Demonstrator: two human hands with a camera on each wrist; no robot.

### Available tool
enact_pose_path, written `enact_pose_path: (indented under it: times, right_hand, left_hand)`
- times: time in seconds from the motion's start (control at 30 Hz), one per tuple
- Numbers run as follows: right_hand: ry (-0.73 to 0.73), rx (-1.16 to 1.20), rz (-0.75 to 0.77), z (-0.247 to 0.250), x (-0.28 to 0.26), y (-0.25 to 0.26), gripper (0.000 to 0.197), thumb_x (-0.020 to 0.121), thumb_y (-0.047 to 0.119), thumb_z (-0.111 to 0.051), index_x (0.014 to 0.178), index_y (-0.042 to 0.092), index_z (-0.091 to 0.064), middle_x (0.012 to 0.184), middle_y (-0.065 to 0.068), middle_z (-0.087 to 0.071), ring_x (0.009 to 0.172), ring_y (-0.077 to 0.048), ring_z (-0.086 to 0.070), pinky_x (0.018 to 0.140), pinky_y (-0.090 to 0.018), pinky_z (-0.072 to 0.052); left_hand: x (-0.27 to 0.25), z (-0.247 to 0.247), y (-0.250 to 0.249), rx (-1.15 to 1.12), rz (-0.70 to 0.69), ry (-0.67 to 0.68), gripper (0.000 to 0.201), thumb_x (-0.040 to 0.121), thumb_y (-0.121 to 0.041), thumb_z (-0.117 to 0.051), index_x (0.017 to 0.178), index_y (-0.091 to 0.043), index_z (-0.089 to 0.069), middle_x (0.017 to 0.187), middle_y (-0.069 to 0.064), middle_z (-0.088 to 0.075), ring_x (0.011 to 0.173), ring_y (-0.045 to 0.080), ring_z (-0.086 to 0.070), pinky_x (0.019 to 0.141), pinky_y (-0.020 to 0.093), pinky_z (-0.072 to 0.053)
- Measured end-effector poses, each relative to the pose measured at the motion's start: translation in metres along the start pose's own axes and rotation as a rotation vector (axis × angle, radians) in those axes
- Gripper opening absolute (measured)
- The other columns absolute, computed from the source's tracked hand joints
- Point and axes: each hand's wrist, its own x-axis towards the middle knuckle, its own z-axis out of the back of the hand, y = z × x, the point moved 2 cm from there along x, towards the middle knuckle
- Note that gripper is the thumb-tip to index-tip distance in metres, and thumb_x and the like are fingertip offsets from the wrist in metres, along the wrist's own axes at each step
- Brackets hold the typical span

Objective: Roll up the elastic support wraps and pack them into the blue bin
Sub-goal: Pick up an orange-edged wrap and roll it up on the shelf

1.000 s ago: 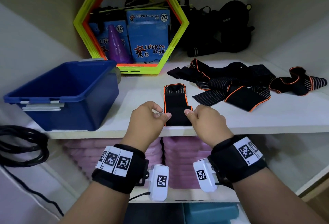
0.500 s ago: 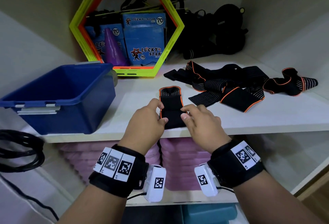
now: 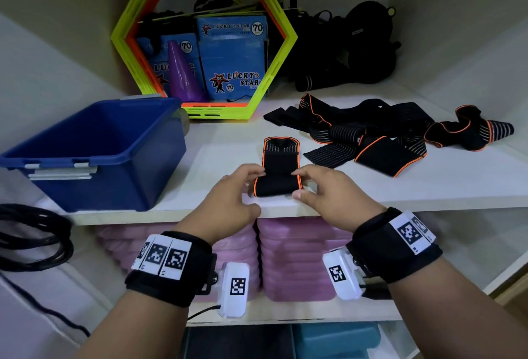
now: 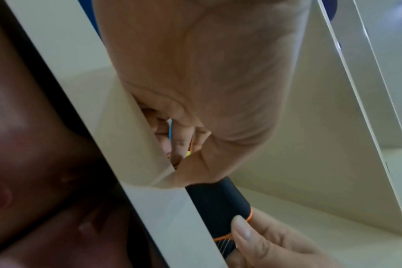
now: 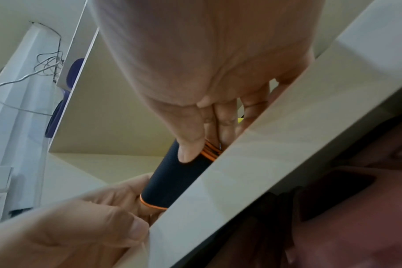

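Observation:
A black elastic wrap with orange edging (image 3: 278,171) lies at the shelf's front edge, its near end curled into a short roll (image 4: 218,203) (image 5: 172,177). My left hand (image 3: 240,187) pinches the roll's left end and my right hand (image 3: 317,184) pinches its right end, thumbs on the near side. The wrap's far end lies flat on the shelf. The blue bin (image 3: 94,153) stands open to the left, and nothing shows inside it. More black and orange wraps (image 3: 371,136) lie tangled at the right.
A yellow-green hexagon frame (image 3: 205,36) with blue packets and a purple cone stands at the back. Black gear (image 3: 357,53) is piled in the back right corner. Pink mats (image 3: 285,258) fill the lower shelf. A black cable (image 3: 31,238) hangs at the left.
Both hands have turned the wrap's near end over, so a roll has formed and the flat part has grown shorter. The view has shifted slightly.

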Motion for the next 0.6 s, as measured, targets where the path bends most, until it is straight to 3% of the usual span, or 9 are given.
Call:
enact_pose_path:
  times: [0.07, 0.13, 0.2, 0.33, 0.5, 0.6]
  right_hand:
    - [-0.058, 0.071, -0.009, -0.001, -0.001, -0.001, 0.032, 0.092, 0.04, -0.064, 0.123, 0.03, -0.061, 0.113, 0.011, -0.068, 0.087, -0.004, -0.055, 0.093, -0.039, -0.048]
    - [-0.107, 0.152, -0.047, -0.004, -0.001, -0.003, 0.024, 0.094, 0.038, -0.063, 0.115, 0.027, -0.061, 0.106, 0.012, -0.07, 0.097, -0.006, -0.061, 0.092, -0.037, -0.049]
    - [-0.154, 0.207, -0.096, -0.006, -0.001, -0.005, 0.023, 0.095, 0.037, -0.063, 0.111, 0.022, -0.059, 0.099, 0.009, -0.071, 0.096, -0.011, -0.064, 0.086, -0.034, -0.049]
    - [-0.247, 0.247, -0.144, -0.008, 0.001, -0.005, 0.022, 0.096, 0.037, -0.06, 0.103, 0.016, -0.058, 0.085, 0.004, -0.07, 0.085, -0.014, -0.063, 0.072, -0.029, -0.045]
    - [-0.272, 0.14, -0.2, -0.012, 0.006, -0.005, 0.023, 0.1, 0.038, -0.052, 0.098, 0.016, -0.055, 0.077, -0.001, -0.065, 0.082, -0.025, -0.062, 0.076, -0.04, -0.05]
    - [-0.272, 0.103, -0.207, -0.012, 0.007, -0.004, 0.026, 0.101, 0.038, -0.049, 0.096, 0.014, -0.057, 0.079, -0.003, -0.064, 0.084, -0.028, -0.062, 0.076, -0.04, -0.049]
  left_hand:
    - [0.001, -0.001, 0.004, -0.087, 0.018, -0.022, 0.061, 0.081, 0.003, -0.068, 0.129, -0.029, -0.048, 0.113, -0.021, -0.064, 0.086, -0.013, -0.05, 0.077, 0.002, -0.036]
    - [0.002, -0.002, 0.006, -0.136, 0.027, -0.053, 0.051, 0.085, -0.008, -0.074, 0.125, -0.027, -0.049, 0.095, -0.024, -0.066, 0.077, -0.005, -0.05, 0.075, 0.008, -0.039]
    - [0.004, -0.002, 0.005, -0.198, 0.051, -0.108, 0.042, 0.087, -0.02, -0.076, 0.119, -0.026, -0.051, 0.086, -0.02, -0.071, 0.068, 0.0, -0.05, 0.071, 0.015, -0.041]
    - [0.009, -0.005, -0.001, -0.242, 0.167, -0.24, 0.03, 0.087, -0.037, -0.075, 0.107, -0.026, -0.055, 0.081, -0.009, -0.077, 0.068, -0.007, -0.061, 0.065, 0.02, -0.04]
    - [0.016, -0.012, -0.008, -0.177, 0.235, -0.323, 0.026, 0.088, -0.046, -0.071, 0.097, -0.024, -0.059, 0.078, 0.003, -0.073, 0.059, 0.008, -0.056, 0.055, 0.024, -0.037]
    - [0.019, -0.012, -0.011, -0.138, 0.25, -0.326, 0.024, 0.089, -0.045, -0.069, 0.093, -0.023, -0.059, 0.078, 0.005, -0.072, 0.059, 0.013, -0.056, 0.055, 0.026, -0.037]
